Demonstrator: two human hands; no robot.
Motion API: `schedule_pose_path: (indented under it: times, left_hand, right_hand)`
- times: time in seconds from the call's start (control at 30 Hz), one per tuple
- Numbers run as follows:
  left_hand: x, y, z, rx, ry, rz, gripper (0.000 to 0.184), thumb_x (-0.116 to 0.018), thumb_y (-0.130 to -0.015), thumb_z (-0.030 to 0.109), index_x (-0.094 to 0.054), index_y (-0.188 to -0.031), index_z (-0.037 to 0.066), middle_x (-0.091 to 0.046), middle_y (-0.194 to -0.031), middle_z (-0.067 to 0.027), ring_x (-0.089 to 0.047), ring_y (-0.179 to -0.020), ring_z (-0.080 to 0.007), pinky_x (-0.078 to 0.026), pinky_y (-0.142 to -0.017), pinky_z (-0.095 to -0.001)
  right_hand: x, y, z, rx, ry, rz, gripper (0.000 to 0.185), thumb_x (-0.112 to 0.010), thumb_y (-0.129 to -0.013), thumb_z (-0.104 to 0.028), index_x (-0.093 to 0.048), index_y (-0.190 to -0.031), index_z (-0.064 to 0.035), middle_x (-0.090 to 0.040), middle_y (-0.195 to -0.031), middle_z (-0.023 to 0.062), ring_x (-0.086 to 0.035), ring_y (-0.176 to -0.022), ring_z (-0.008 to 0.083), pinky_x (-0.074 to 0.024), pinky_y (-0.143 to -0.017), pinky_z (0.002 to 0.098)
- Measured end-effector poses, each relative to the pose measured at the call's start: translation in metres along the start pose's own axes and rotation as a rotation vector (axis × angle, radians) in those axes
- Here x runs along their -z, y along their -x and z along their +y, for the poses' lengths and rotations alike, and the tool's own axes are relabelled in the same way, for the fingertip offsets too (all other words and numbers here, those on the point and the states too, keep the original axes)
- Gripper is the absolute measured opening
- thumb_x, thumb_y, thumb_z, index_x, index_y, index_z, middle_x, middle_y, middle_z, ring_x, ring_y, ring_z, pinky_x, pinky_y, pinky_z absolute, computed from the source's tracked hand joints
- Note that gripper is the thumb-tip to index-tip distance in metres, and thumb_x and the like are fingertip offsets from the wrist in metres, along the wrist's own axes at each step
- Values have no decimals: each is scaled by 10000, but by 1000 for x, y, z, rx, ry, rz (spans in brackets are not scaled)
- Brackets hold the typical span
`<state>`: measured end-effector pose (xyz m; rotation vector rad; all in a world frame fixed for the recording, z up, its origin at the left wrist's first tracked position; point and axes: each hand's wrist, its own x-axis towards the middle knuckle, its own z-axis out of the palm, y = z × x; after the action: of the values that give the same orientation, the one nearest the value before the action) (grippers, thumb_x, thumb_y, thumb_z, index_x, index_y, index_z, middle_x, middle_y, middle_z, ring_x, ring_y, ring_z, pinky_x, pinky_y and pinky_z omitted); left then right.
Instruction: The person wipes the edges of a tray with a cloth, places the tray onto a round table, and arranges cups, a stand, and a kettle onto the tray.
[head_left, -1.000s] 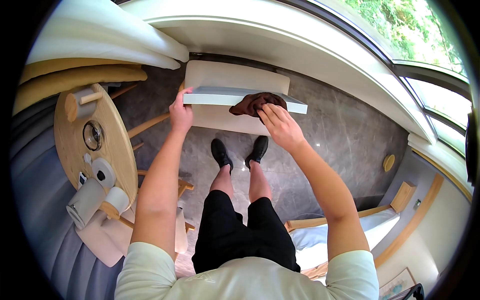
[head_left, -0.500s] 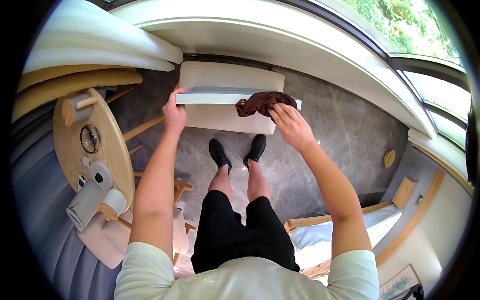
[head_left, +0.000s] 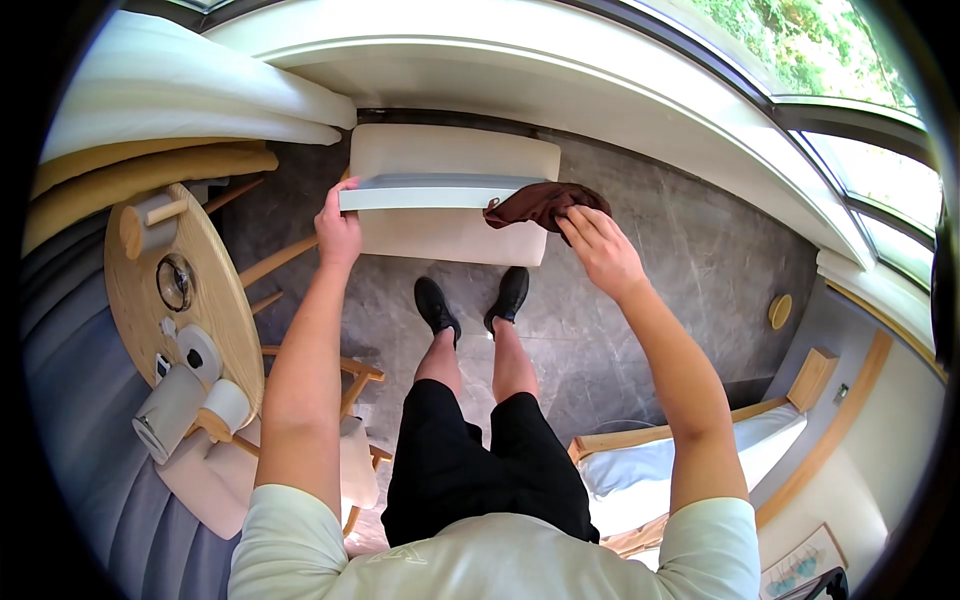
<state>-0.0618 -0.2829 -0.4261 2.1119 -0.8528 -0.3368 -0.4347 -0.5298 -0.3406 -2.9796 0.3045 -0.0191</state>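
A flat, light panel (head_left: 425,198) with a white edge is held up level over a cream cushioned seat (head_left: 455,150). My left hand (head_left: 338,225) is closed round the panel's left end, its thumb at the top corner. A dark brown cloth (head_left: 540,203) is bunched over the panel's right end and hides it. My right hand (head_left: 600,245) presses the cloth there with its fingers together.
A round wooden table (head_left: 215,285) at the left carries a glass bowl (head_left: 175,282), a paper roll (head_left: 228,403) and several other items. Curtains (head_left: 200,80) hang at the upper left. A wood-framed piece with white bedding (head_left: 630,470) stands at the lower right.
My right hand and the brown cloth have slid to the right along the panel, out to its right end. The panel and my left hand have shifted slightly left in view.
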Motion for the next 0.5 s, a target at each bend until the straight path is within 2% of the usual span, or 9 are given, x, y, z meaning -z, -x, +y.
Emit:
schedule_pose_path:
  times: [0.1,0.2,0.5]
  left_hand:
    - [2,0,0,27,-1,-18,267,-575,-981,-14,-641,-1234,42,-758,-1166,-143,-737,-1077,-355,-568,-918,-405]
    - [2,1,-9,15,-33,-23,242,-603,-1021,89,-649,-1256,57,-766,-1176,-118,-749,-1082,-311,-569,-920,-382]
    - [5,-4,-9,30,-79,-55,231,-604,-1026,106,-637,-1247,48,-760,-1217,-115,-733,-1126,-331,-568,-935,-393]
  right_hand:
    - [4,11,10,-5,4,-3,480,-621,-862,-103,-654,-1332,-9,-617,-1405,111,-547,-1337,280,-440,-1161,411]
    - [14,25,20,-22,-16,-4,478,-618,-862,-85,-656,-1332,-9,-622,-1403,116,-550,-1342,282,-452,-1151,415]
    - [83,45,14,-112,-144,89,472,-651,-831,-5,-680,-1301,-31,-666,-1356,110,-622,-1250,315,-520,-1058,427]
